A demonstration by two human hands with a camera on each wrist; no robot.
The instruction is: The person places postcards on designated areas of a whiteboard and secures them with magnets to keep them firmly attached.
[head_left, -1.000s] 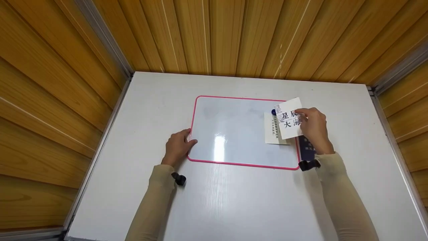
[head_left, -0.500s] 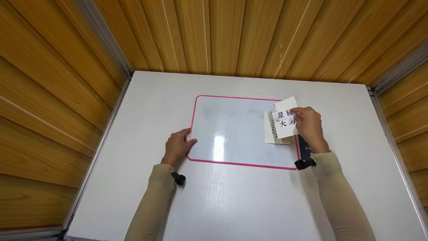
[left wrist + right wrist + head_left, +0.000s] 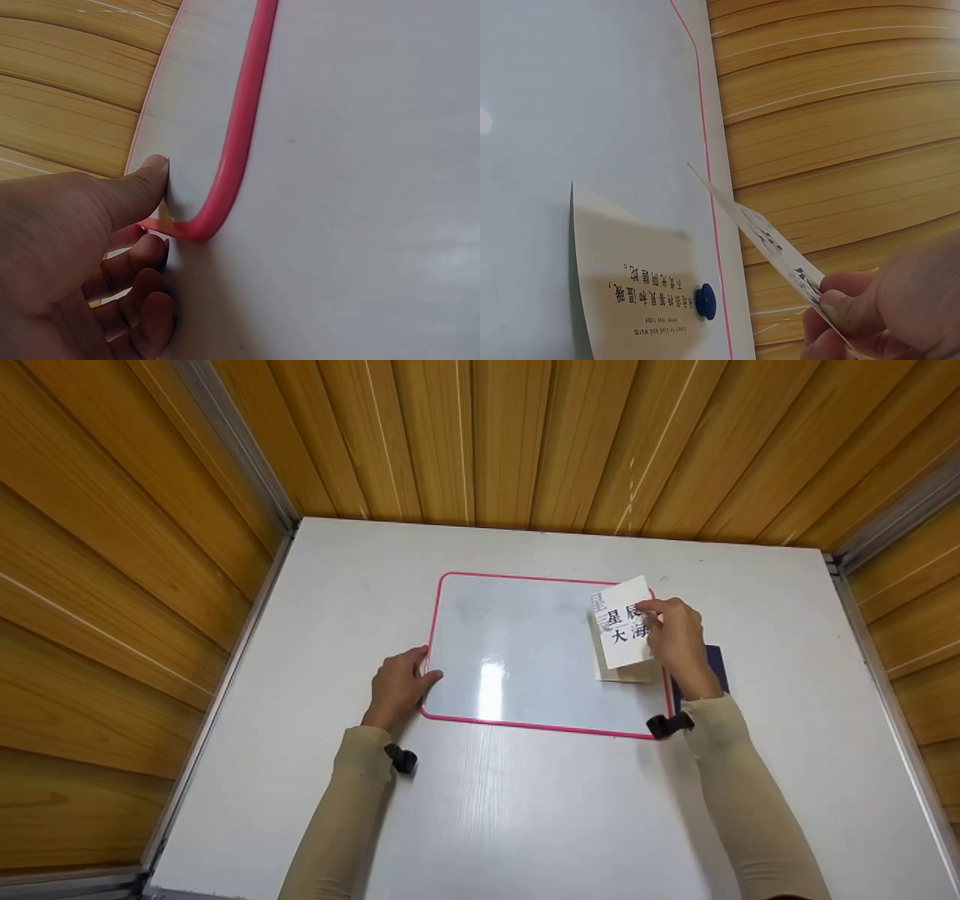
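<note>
A small whiteboard [image 3: 517, 652] with a pink rim lies on the white table. My left hand [image 3: 396, 690] grips its left side near the front corner, thumb [image 3: 150, 180] on the face and fingers at the edge. Over the board's right part, my right hand [image 3: 679, 641] pinches a white card [image 3: 616, 641] printed with large dark characters. In the right wrist view that card [image 3: 757, 236] tilts up off the board. Beneath it, a cream card [image 3: 645, 277] with printed lines lies on the board, a round blue magnet [image 3: 706, 301] at its edge.
A dark blue flat item [image 3: 717, 666] lies at the board's right edge, partly hidden by my right hand and wrist. Wood-panelled walls [image 3: 502, 442] rise behind the table [image 3: 480, 817] and on both sides. Black wrist cameras [image 3: 403, 761] sit on both sleeves.
My right hand has moved left with the white card, which now covers more of the cream card and hides the blue magnet from the head view. My left hand has stayed put.
</note>
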